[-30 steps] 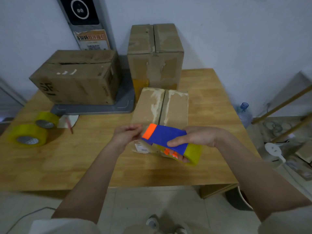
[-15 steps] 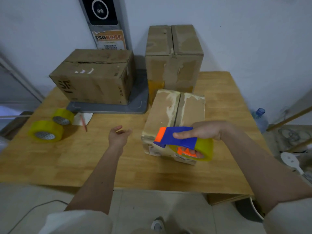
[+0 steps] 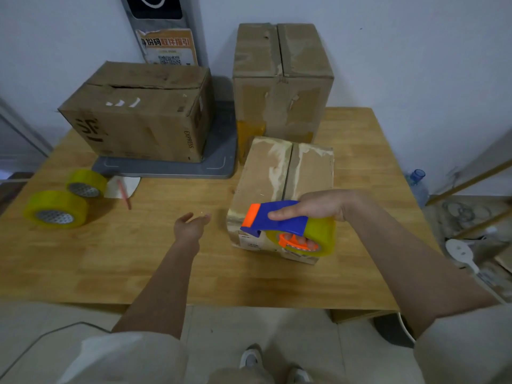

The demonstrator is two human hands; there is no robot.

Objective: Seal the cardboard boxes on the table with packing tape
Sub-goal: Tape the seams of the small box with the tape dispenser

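While 2 yellow tape rolls (image 3: 56, 208) lie far left, the right hand (image 3: 318, 207) grips the blue-and-orange plastic tape dispenser (image 3: 279, 220), orange nose pointing left, over the small brown cardboard box (image 3: 282, 178); the left hand (image 3: 191, 226) hovers, fingers spread.

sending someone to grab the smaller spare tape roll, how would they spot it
On the wooden table, look at the left end, in front of the grey tray. Two yellow rolls lie there: the smaller roll is the farther one, beside the white paper scrap, behind the bigger roll.

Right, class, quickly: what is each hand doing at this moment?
Left hand: open, holding nothing, over the table.
Right hand: closed round the tape dispenser, by the nearest box.
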